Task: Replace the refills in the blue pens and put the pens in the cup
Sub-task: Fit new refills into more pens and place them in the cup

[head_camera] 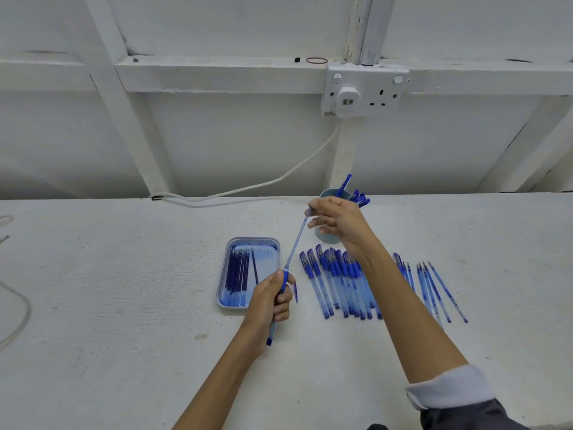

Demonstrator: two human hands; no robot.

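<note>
A: Layout, left to right?

B: A tray (224, 274) of dark refills is seen left of centre. Just right of it a pen barrel (272, 330) is gripped by the left hand (269, 301), with the fingers curled round it and its open end pointed up-frame.

A: And the refill?

B: A pale refill (296, 243) is seen running from the barrel mouth up and slightly right. Its far end is pinched between thumb and forefinger of the right hand (336, 223). The other fingers are loosely curled.

A: Axis?

B: Barrel and refill are held in one line, from lower centre to upper centre-right. The next pull or push should be kept along that line, since bending is judged likely under side load.

A: Cup?

B: The cup (330, 193) is partly hidden behind the right hand, which is the nearer one. Finished pens (359, 200) are stood in it. A row of capped pens (338, 283) is laid below it.

A: In or out?

B: It cannot be told for certain. Loose refills (434, 290) at far right are matched in paleness, so extraction of a spent one is presumed.
</note>
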